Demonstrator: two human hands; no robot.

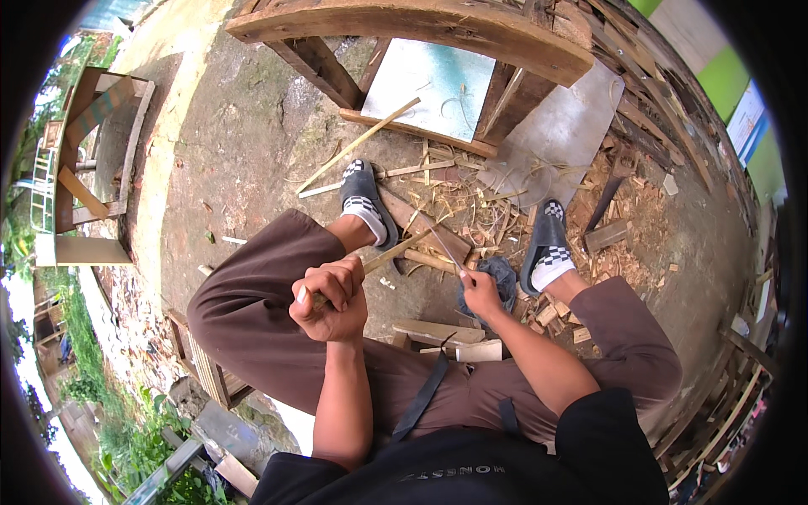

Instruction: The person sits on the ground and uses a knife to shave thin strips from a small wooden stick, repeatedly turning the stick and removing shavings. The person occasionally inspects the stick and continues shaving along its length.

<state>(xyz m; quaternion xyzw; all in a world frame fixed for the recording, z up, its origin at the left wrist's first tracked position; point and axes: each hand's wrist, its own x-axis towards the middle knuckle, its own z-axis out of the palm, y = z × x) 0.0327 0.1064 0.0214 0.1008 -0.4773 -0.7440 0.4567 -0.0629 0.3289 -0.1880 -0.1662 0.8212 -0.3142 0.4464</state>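
Observation:
My left hand point(332, 296) is closed in a fist around a thin strip of bamboo or wood point(389, 252), which points away to the right over the ground between my feet. A short way to the right, my right hand point(480, 293) grips a knife point(447, 247). The knife's narrow blade points forward and slightly left, close to the far end of the strip; whether they touch I cannot tell. Its handle is mostly hidden in my fingers. Below the strip, a flat wooden board point(425, 223) lies on the ground by my left shoe point(364, 189).
Wood shavings point(505, 219) and chips litter the ground around my right shoe point(547, 240). A dark plastic bag point(498, 282) lies beyond my right hand. A heavy wooden frame point(412, 23) stands ahead. Long strips point(362, 143) and a dark, long-bladed tool point(608, 195) lie nearby.

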